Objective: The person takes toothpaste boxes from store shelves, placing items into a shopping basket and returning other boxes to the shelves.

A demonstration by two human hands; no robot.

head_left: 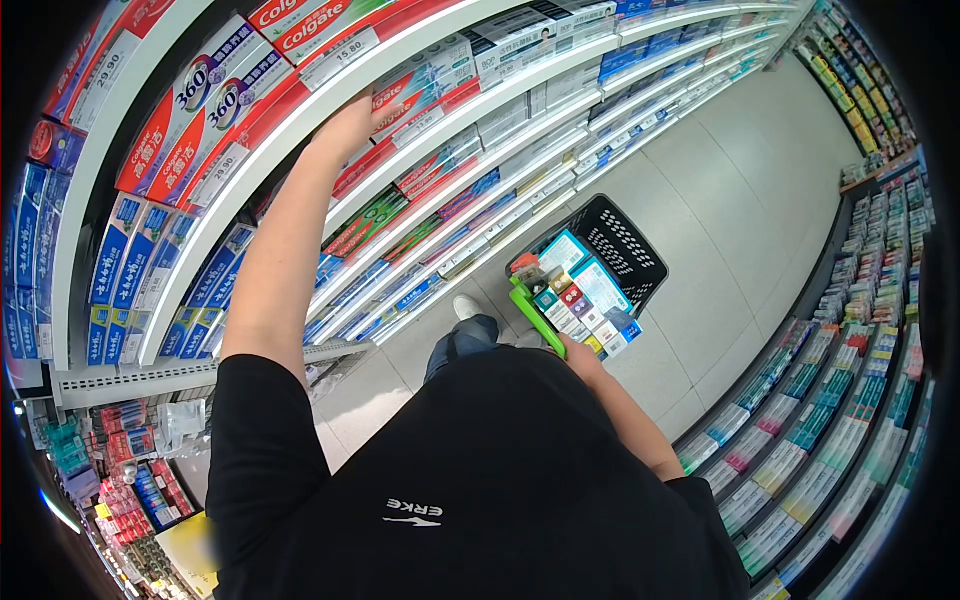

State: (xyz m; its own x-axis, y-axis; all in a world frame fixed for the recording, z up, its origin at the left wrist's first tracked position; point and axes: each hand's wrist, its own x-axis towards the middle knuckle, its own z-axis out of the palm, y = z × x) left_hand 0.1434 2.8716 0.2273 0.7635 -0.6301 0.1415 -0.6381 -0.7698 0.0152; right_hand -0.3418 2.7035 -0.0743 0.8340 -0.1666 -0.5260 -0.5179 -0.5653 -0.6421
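My left hand (350, 128) reaches into a shelf of toothpaste boxes, beside a red Colgate box (392, 104); its fingers are hidden behind the white shelf edge (335, 97). Lower down, my right hand (577, 355) is wrapped round the green handle (537, 318) of a black shopping basket (640, 262). Several small boxes lie in the basket, among them a teal and white box (601, 283) and a blue one (629, 331).
Curved shelves of boxed toothpaste with price tags (218, 176) fill the left and top. More stocked shelves (820, 440) stand at the right. Grey floor tiles (740, 200) run between them. Hanging packets (130, 445) are at the lower left.
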